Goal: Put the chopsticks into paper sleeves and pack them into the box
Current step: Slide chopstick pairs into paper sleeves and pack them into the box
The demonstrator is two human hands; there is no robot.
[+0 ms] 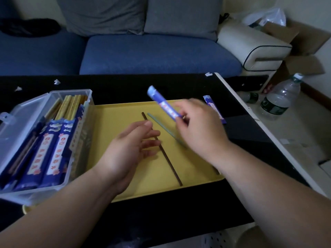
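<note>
Your right hand [198, 126] pinches the lower end of a blue paper sleeve [162, 102], fingers curled round it, and holds it tilted up and to the left above the far part of the yellow tray [114, 119]. The sleeve is blurred, so what is inside it cannot be told. Your left hand [129, 147] is open with relaxed fingers over the middle of the tray, its fingertips lying across the brown chopstick [170, 163]; whether they touch it is unclear. That chopstick runs from the tray's middle toward its near right corner, and 1 green chopstick [161, 125] lies just beside it, partly under your right hand. At the left edge of the worktop [125, 86] the clear plastic box [23, 111] stands open, holding sleeved chopsticks [53, 149] at its near end and yellow chopsticks [71, 106] at its far end. A 2nd blue sleeve [212, 104] lies on the worktop beyond the tray's far right corner.
</note>
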